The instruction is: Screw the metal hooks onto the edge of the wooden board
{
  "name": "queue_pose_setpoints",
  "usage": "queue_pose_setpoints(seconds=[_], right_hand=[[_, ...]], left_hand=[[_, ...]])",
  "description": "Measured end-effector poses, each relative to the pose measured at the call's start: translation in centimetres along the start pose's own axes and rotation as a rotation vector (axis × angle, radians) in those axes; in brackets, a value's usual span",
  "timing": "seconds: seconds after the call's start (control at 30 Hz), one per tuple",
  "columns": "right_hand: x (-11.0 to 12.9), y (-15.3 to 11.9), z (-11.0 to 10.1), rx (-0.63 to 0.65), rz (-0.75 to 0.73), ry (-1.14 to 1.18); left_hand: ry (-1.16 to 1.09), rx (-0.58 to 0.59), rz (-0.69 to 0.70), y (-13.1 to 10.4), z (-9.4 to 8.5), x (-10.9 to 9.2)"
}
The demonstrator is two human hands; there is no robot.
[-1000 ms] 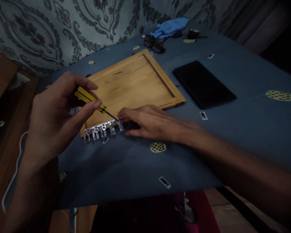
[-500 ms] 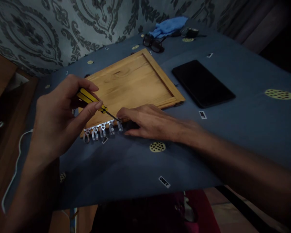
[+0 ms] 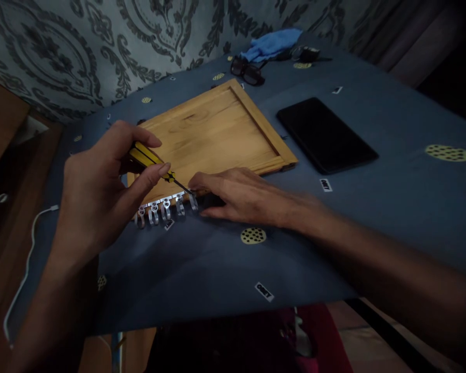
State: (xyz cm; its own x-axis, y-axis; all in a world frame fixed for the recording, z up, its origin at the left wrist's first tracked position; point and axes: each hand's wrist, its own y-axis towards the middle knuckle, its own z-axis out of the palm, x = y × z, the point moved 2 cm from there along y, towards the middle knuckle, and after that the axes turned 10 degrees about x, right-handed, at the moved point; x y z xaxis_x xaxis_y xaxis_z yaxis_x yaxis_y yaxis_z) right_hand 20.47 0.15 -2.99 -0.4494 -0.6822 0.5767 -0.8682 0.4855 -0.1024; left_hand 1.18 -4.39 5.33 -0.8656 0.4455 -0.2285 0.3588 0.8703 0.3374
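My left hand point(image 3: 108, 181) is closed around the yellow-and-black handle of a screwdriver point(image 3: 144, 155). Its thin shaft slants down to the right, and the tip meets the metal hook strip point(image 3: 166, 202) by the rightmost visible hook. Several silver hooks hang from that strip along the near edge of a framed wooden board point(image 3: 213, 132), which lies flat. At the same edge, just right of the tip, my right hand point(image 3: 241, 194) grips the board, one finger on top and another below. What lies under the right palm is hidden.
A black tablet point(image 3: 326, 134) lies right of the board on the blue patterned tablecloth point(image 3: 396, 223). Behind are dark sunglasses point(image 3: 248, 71), a blue cloth point(image 3: 272, 44) and keys point(image 3: 305, 53). A white cable point(image 3: 31, 248) runs along the left. Patterned fabric point(image 3: 155, 36) hangs at the back.
The screwdriver handle and my left hand have shifted slightly right, mostly along with the whole view. The tip stays at the same hook, and my right hand keeps its place on the edge.
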Motion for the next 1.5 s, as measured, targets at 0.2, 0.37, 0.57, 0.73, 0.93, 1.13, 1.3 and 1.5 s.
queue_pose_setpoints(seconds=[0.2, 0.37, 0.57, 0.73, 0.93, 1.13, 1.3, 1.5], right_hand=[[-0.5, 0.2, 0.4, -0.038, 0.006, 0.045], [-1.0, 0.3, 0.6, -0.091, -0.026, 0.105], [-1.0, 0.2, 0.6, -0.105, -0.019, 0.127], [-1.0, 0.3, 0.5, -0.101, -0.028, 0.121], [-1.1, 0.3, 0.4, -0.101, -0.027, 0.138], [-1.1, 0.2, 0.4, -0.089, -0.025, 0.143], [-1.0, 0.1, 0.4, -0.098, -0.016, 0.130], [-0.9, 0.1, 0.2, -0.096, -0.021, 0.120]], left_hand=[[-0.066, -0.028, 0.014, 0.0, -0.6, 0.2], [-0.054, -0.050, -0.002, 0.1, -1.2, 0.3], [-0.022, -0.036, 0.040, 0.1, -0.6, 0.3], [-0.014, -0.010, 0.033, 0.0, -0.2, 0.5], [0.013, -0.017, 0.039, -0.1, -0.1, 0.3], [0.084, 0.000, 0.050, -0.1, 0.1, 0.2], [0.193, -0.002, 0.087, 0.0, 0.1, -0.2], [0.211, -0.057, 0.106, 0.1, 0.4, -0.7]])
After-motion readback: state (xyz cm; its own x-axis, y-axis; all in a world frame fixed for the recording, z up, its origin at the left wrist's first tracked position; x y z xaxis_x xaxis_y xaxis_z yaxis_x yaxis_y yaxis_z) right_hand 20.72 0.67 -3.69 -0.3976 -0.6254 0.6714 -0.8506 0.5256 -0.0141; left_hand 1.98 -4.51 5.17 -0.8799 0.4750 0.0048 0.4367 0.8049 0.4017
